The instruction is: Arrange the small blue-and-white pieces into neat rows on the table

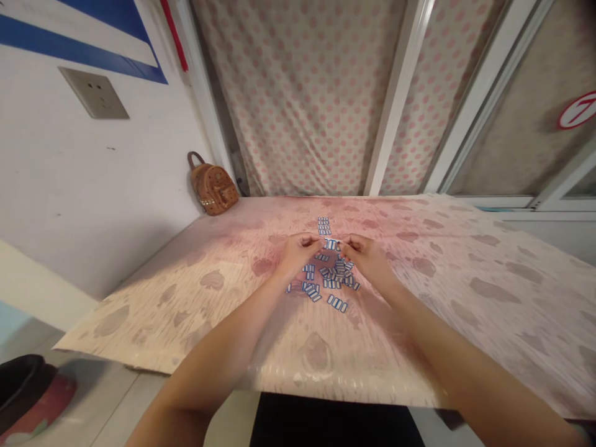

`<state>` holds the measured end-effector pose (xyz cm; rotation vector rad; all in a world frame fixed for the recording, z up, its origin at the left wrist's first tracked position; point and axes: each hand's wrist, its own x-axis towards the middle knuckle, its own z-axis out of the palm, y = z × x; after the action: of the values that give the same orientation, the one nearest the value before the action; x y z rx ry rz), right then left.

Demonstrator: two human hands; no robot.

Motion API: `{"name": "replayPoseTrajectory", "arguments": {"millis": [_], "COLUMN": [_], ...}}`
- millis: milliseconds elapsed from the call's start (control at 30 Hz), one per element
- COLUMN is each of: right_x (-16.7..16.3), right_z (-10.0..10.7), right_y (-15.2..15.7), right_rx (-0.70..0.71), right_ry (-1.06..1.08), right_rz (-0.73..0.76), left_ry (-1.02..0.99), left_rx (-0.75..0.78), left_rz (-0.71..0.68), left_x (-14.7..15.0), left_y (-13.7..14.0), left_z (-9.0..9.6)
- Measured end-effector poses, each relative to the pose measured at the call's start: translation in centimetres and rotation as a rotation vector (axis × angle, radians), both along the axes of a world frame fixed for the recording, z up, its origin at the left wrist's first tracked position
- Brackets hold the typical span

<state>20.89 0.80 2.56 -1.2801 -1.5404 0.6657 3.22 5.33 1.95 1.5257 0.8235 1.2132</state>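
On the glossy pink leaf-patterned tablecloth (316, 351) | our left hand (298, 251) and right hand (367, 256) pinch one small blue-edged white piece (331, 244) between them | beyond, aligned blue-and-white rows (324, 225) look done | nearer us, scattered blue-and-white pieces (331, 284) look unarranged

Strips (337, 303), centre: white oblongs bordered in blue
Held strip (331, 244): white panels, blue bars
Surface (279, 375): cream shading to pink, finely streaked, grey-brown leaf-like motifs
Backpack (215, 187), far left: brown, small dark spots, darker handle
Curtain (298, 93), far: greyish beige, pink dots
Frame bar (399, 93), far: plain white
Wall (149, 155), left: white, few dark flecks
Poster (69, 51), far left: blue, white band
Socket plate (94, 94), left: beige-grey
Hanging band (175, 34), far left: solid red
Round sign (577, 112), far right: white, red rim, red numeral 7
Container (44, 403), near left: dark inside, red outside, green patch
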Motion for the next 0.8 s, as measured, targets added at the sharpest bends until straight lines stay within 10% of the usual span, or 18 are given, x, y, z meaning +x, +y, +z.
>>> {"name": "replayPoseTrajectory", "arguments": {"millis": [433, 800], "right_x": [-0.2, 5.5], "right_z": [-0.9, 1.9], "right_y": [0.6, -0.8], "right_rx": [-0.022, -0.103], "right_ry": [0.024, 0.021], "right_rz": [-0.013, 0.003], "left_ry": [0.073, 0.433], "left_rx": [0.005, -0.075], "left_rz": [0.063, 0.35], "left_x": [-0.7, -3.2], "left_y": [1.2, 12.1], "left_z": [-0.7, 0.6]}}
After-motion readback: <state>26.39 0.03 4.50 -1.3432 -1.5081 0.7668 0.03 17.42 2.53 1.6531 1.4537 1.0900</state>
